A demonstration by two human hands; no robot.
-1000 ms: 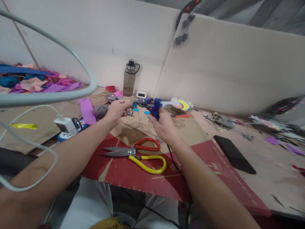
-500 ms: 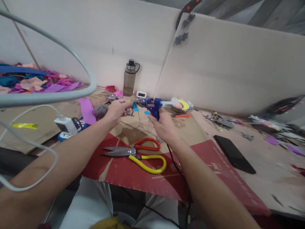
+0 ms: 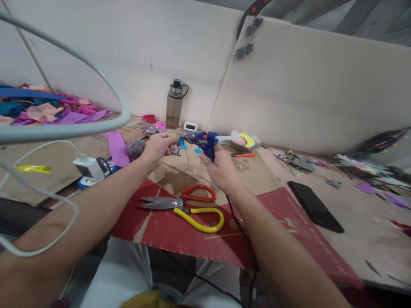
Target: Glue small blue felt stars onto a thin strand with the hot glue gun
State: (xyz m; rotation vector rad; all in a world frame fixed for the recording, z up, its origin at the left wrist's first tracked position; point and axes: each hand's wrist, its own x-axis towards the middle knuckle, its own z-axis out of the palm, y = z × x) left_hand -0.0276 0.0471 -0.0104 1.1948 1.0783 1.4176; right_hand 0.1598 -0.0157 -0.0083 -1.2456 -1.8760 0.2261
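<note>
A blue hot glue gun (image 3: 208, 143) is gripped in my right hand (image 3: 221, 164), its nozzle pointing left and a clear glue stick showing at its rear. My left hand (image 3: 160, 149) pinches a small blue piece (image 3: 180, 140) close to the nozzle. Small blue flower shapes (image 3: 198, 151) lie on the cardboard beneath the gun. Nearer to me, large scissors (image 3: 163, 203) with one red and one yellow handle rest partly open on the red cardboard (image 3: 192, 244). A ball of grey yarn (image 3: 136, 149) sits left of my left hand.
A water bottle (image 3: 174, 105) and a small white clock (image 3: 190, 126) stand at the back. A black phone (image 3: 316, 206) lies right. On the left are a white charger (image 3: 88, 166), felt scraps (image 3: 45, 112) and a pale curved tube (image 3: 96, 68) crossing the view.
The blue piece at my left fingertips shows slightly further left and at a different angle. Both hands have stayed almost in place.
</note>
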